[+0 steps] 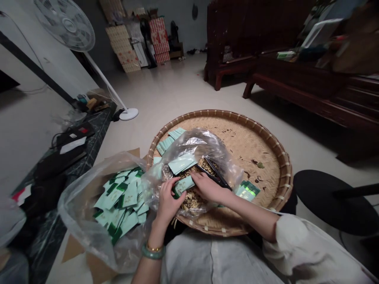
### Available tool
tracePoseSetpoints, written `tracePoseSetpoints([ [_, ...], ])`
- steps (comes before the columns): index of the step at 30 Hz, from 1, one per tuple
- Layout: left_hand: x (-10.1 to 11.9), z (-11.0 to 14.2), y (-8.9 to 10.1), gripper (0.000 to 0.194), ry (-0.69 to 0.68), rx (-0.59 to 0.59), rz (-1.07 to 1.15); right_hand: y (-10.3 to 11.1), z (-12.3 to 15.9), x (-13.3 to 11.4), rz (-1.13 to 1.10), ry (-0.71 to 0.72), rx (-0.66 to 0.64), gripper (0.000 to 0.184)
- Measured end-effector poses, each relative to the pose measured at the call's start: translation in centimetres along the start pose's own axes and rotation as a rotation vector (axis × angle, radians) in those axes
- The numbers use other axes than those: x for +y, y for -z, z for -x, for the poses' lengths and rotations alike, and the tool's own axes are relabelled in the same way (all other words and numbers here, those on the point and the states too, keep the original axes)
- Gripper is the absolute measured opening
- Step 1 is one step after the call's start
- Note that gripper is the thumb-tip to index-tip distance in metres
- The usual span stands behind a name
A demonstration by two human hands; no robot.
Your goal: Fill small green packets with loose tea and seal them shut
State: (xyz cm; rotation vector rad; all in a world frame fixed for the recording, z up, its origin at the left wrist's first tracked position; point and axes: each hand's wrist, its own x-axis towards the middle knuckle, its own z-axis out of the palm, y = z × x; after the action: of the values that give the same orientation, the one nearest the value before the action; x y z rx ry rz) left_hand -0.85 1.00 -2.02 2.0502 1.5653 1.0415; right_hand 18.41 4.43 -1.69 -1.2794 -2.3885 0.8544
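Over an open clear plastic bag (pixel 204 138), my left hand (pixel 170 199) grips a small pale-green packet (pixel 184 184) between thumb and fingers. Close against the packet's right end is my right hand (pixel 209 185), its fingers drawn together; what they hold is hidden. Dried, pale-and-dark loose bits (pixel 189 201) fill the bag beneath both hands. A stack of pale-green packets (pixel 182 163) lies on the bits just beyond the held one. Beside my right hand rests a long black object (pixel 217 173), partly covered by the wrist.
The round woven bamboo tray (pixel 266 138) carries the bag, more packet stacks (pixel 165 146) and green packets (pixel 248 191) at right. Left of it, a large plastic bag (pixel 71 197) holds many green packets (pixel 121 197). A white fan (pixel 128 114) and dark wooden furniture (pixel 284 79) stand beyond.
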Motion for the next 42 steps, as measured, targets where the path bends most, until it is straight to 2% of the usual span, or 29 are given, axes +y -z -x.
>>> tracePoseSetpoints([
  [4, -0.1, -0.7, 0.4, 0.051, -0.109, -0.115, -0.064, 0.8, -1.0, -1.2, -0.084, 0.13, 0.038, 0.032],
  [7, -0.3, -1.0, 0.9, 0.052, -0.076, -0.157, -0.056, 1.1, -0.7, -0.9, -0.21, 0.178, 0.038, 0.042],
  [10, -0.3, -1.0, 1.3, 0.044, -0.039, -0.177, -0.023, 0.9, -0.1, 0.1, -0.219, 0.105, -0.014, 0.066],
  [13, -0.2, -0.9, 1.6, 0.034, -0.002, -0.208, -0.001, 0.5, 0.1, 0.4, -0.05, 0.031, -0.085, 0.081],
  [16, -0.1, -0.7, 1.9, 0.034, 0.048, -0.19, 0.046, 0.1, -0.4, -0.3, 0.099, -0.023, -0.106, 0.08],
  [20, -0.3, -0.4, 2.3, 0.038, 0.092, -0.133, 0.123, 0.1, -1.2, -0.9, 0.086, -0.005, -0.161, 0.074],
  [25, -0.3, -0.2, 2.3, 0.039, 0.124, -0.113, 0.174, 0.1, -1.1, -0.7, 0.106, -0.043, -0.164, 0.086],
  [31, -0.3, -0.2, 2.1, 0.038, 0.148, -0.104, 0.204, -0.2, -1.0, -1.1, -0.004, -0.063, -0.104, 0.052],
  [37, -0.6, -0.1, 2.0, 0.038, 0.136, -0.091, 0.22, -0.8, -1.5, -0.8, -0.106, -0.02, 0.013, 0.034],
  [42, -0.7, -0.2, 1.9, 0.039, 0.155, -0.084, 0.238, -1.2, -1.9, -0.3, -0.184, 0.001, 0.053, 0.033],
])
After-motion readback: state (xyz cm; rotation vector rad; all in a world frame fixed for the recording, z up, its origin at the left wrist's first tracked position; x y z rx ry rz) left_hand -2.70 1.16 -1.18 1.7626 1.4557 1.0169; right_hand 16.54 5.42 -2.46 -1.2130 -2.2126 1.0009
